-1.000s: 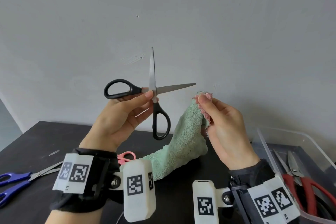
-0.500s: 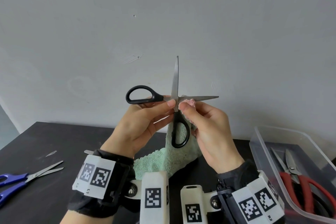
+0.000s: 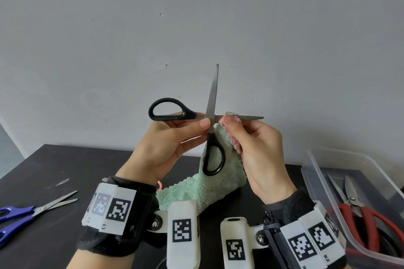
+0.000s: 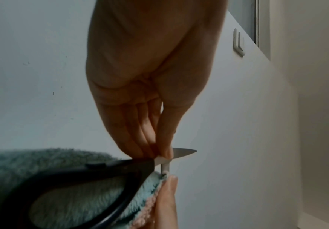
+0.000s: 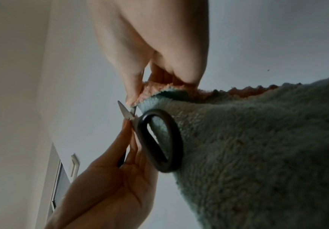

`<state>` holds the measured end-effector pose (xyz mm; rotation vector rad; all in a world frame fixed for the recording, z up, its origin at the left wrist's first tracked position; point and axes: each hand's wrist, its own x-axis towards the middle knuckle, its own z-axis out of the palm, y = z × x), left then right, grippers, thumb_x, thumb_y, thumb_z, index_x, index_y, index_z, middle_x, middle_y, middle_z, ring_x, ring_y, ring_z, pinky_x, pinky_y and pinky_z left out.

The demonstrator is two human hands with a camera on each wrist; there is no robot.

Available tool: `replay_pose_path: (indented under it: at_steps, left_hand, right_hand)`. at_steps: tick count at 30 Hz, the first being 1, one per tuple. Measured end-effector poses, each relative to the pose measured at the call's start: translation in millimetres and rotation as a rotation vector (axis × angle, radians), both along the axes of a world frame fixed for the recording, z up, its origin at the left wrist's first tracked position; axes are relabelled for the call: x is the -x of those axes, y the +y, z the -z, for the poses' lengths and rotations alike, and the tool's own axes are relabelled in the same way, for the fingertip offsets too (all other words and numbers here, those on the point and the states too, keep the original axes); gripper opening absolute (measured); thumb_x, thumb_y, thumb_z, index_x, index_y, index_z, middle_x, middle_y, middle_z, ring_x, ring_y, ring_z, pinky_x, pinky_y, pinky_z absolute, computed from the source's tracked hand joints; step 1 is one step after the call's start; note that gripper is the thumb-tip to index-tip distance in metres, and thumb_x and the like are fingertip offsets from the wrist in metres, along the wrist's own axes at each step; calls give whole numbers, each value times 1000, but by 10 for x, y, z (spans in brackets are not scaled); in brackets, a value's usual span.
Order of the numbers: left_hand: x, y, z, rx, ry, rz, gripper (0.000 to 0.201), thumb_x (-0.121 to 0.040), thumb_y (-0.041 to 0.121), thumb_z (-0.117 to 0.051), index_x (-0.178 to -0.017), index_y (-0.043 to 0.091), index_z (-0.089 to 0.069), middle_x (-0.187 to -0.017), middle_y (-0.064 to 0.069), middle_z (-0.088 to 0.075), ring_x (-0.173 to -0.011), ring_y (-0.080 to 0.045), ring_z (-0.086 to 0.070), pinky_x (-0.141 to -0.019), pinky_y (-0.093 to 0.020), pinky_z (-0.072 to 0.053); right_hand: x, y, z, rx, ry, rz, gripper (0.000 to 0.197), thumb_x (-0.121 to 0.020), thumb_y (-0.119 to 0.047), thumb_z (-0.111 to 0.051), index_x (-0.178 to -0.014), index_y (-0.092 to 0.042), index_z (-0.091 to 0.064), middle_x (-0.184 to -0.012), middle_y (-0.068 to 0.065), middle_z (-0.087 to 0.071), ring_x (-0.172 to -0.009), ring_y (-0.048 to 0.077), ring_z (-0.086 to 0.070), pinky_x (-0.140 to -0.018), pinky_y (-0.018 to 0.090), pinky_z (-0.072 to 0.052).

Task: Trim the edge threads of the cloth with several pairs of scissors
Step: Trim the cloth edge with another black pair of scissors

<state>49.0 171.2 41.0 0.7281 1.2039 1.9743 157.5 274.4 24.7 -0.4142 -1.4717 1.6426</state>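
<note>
Pinching black scissors [image 3: 208, 129] — left hand [image 3: 166, 146] fingers; right hand [image 3: 260, 150] fingers clamp cloth [image 3: 220, 183].

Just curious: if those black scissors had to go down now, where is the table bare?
Bare dark table lies beyond the blue-handled scissors, left of the green terry cloth. The clear plastic bin already holds red-handled scissors.

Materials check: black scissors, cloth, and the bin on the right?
Black scissors: bright bare metal blades, likely steel; smooth black handles, probably plastic.
Cloth: fuzzy looped pile like terry or microfibre, mint green with a pink edge.
Bin: see-through, glossy walls, apparently clear plastic.
</note>
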Motion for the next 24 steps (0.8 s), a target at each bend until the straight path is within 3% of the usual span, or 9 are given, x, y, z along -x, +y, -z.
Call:
replay_pose_path:
  at_steps: [3, 5, 12, 17, 21, 24]
  left_hand:
    - [28, -23, -8, 7, 23, -19, 29, -66, 8, -67, -92, -3, -68, -92, -12, -74, -82, -17, -71, -71, -23, -56]
    - [40, -45, -18, 10, 38, -30, 24, -65, 7, -67, -88, -2, -69, -88, -11, -74, -80, -17, -71, -71, -23, -57]
    - [97, -112, -33, 23, 75, -85, 24, -63, 7, -68, -85, -2, -68, -81, -10, -74, -75, -18, -72, -68, -24, -57]
    - [132, -144, -50, 23, 92, -115, 22, -63, 7, -68, -84, -2, -67, -78, -8, -74, -74, -17, -71, -67, -24, -56]
    - [119, -142, -51, 22, 104, -116, 13, -63, 9, -69, -75, 5, -74, -79, -10, -74, -76, -18, -71, -69, -25, -57]
    - [138, -143, -41, 37, 117, -143, 15, -65, 11, -69, -79, 4, -72, -76, -7, -73, -75, -15, -70, -68, -23, -55]
  right_hand:
    - [-5, -11, -18, -24, 1, -3, 14, -72, -31, -74, -69, -17, -76, -75, 16, -59, -72, 22, -52, -70, 32, -46]
    - [-12, -14, -25, -39, 1, -7, 17, -69, -34, -73, -71, -18, -77, -76, 16, -59, -73, 22, -52, -71, 32, -46]
    - [-16, 33, -13, -57, 11, -18, 18, -71, -30, -71, -74, -13, -75, -62, -3, -56, -59, 8, -46, -58, 14, -41]
    - [-64, 117, -46, -36, 19, -29, 20, -68, -35, -72, -75, -18, -78, -76, 11, -57, -73, 16, -49, -72, 24, -44]
    - [-90, 172, -49, -42, 19, -53, 19, -68, -36, -72, -75, -19, -78, -81, 13, -56, -79, 21, -49, -78, 28, -43]
    - [-172, 316, -51, 21, 74, -38, 28, -62, -41, -77, -75, -16, -78, -77, 12, -54, -77, 19, -49, -80, 29, -42]
